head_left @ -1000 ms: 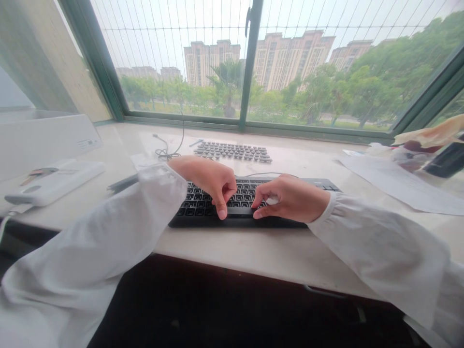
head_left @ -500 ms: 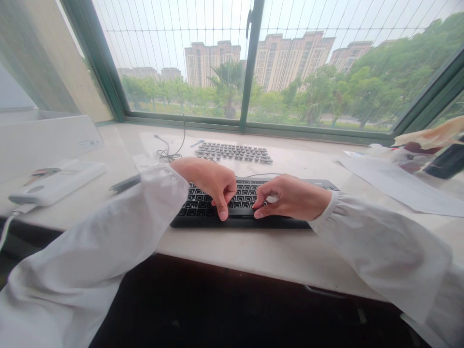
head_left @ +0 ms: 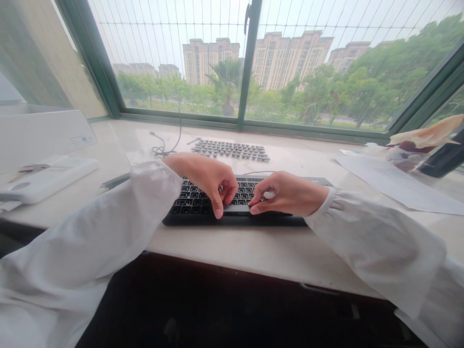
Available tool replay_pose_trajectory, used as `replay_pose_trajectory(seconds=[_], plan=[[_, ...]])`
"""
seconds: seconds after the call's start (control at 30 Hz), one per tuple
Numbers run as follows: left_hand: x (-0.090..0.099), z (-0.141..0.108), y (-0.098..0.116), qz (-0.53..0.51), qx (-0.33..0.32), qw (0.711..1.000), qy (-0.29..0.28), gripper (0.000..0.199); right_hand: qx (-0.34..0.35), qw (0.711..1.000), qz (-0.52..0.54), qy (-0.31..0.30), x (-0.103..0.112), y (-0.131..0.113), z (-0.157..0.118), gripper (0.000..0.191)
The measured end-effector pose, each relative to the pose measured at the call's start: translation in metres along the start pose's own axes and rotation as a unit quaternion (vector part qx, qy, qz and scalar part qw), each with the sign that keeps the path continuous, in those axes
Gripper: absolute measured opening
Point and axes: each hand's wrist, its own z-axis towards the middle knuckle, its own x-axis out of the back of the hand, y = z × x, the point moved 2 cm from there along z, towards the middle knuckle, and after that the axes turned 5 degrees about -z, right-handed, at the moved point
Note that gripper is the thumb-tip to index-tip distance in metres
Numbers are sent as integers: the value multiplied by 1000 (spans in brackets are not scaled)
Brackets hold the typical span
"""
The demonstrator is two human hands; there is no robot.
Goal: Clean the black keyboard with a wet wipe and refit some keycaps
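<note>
A black keyboard (head_left: 195,220) lies on the white tabletop; over much of it the key caps are off and the bare key positions show. A long dark space bar (head_left: 236,209) is at its front row, between my two hands. My left hand (head_left: 213,186) pinches the bar's left end, thumb in front and fingers curled behind. At the right end, my right hand (head_left: 286,193) grips it between thumb and forefinger. Something small and white (head_left: 269,195) shows inside the curl of my right fingers; I cannot make out what it is.
Loose key caps (head_left: 232,151) lie in rows behind the keyboard, near a coiled cable (head_left: 161,150). At left are a white device (head_left: 54,181) and a white box (head_left: 47,135). Papers (head_left: 395,183) lie at right. The table's front edge (head_left: 217,265) is close.
The space bar's top now tilts more into view, looking lighter grey. Both hands keep their grip on it with little movement. The whole view has shifted slightly.
</note>
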Motion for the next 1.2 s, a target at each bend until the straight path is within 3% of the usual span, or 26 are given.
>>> replay_pose_trajectory(seconds=[0.2,0.63,0.93,1.2], plan=[[0,1,8,4,-37,998,41,31,13,999,-41,6,2,-4,-1,23],[-5,0,8,7,-27,998,48,28,16,995,-95,-5,7,-3,-4,29],[-9,0,12,33,-23,998,54,27,45,974,-219,39,7,-13,-9,22],[-7,0,11,-5,-24,999,43,26,64,972,-221,51,7,-11,-10,20]])
